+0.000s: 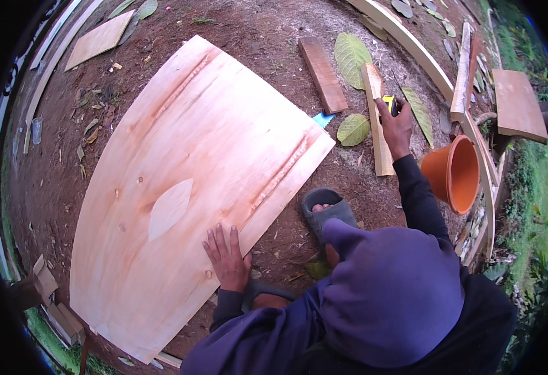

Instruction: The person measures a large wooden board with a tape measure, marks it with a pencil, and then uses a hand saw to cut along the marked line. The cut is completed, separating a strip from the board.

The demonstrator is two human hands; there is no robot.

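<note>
A wide plywood sheet [161,137] with a leaf-shaped pale patch lies slantwise on the ground in front of me. My left hand [229,257] rests flat on its near right edge, fingers spread and holding nothing. Off to the right, my right hand [396,128] grips a yellow and black tape measure [389,104] just above a short pale wood piece [380,147]. Left of that piece lies a reddish-brown wood block [322,75]. A blue toothed piece [324,119] pokes out from beneath the sheet's far right corner; the remainder is hidden.
An orange bucket [463,175] leans at the right, near long timber strips [411,47]. A square board [519,103] is beyond them. Large leaves [351,61] lie on the brown soil. My sandalled foot [325,209] is beside the sheet. Another board [100,40] lies far left.
</note>
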